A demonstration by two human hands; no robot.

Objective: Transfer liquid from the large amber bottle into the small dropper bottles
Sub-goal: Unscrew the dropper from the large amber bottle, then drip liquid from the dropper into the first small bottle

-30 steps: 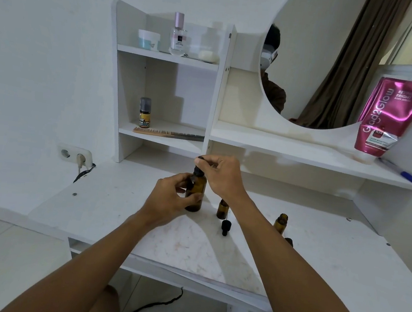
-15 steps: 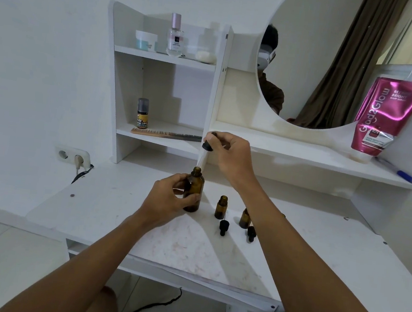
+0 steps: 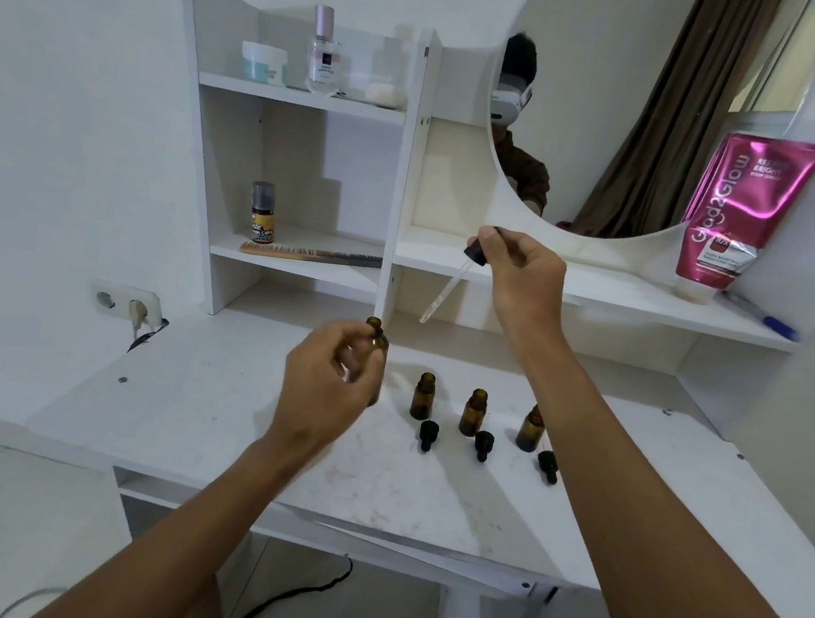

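Glossy brown glass on the large amber bottle (image 3: 380, 354) and small dropper bottles (image 3: 423, 397); pipette (image 3: 442, 295) clear glass, cap matt black; desk top (image 3: 213, 388) matt white, scuffed; pink tube (image 3: 747, 205), right of frame, shiny foil-like plastic.

The right hand (image 3: 521, 271) has drawn the dropper (image 3: 456, 280) wholly out of the large amber bottle (image 3: 379, 351). A second ago its cap sat on the neck; half a second ago the glass tip hung just over the mouth. Now the dropper is up and to the right of the left hand (image 3: 327, 396), tilted, its tip pointing down towards that hand and well apart from the open neck. The left hand, wrapped plainly round the bottle before, is now blurred against it, its grip unclear. Beside the right forearm a third small dropper bottle (image 3: 530, 429) now shows.
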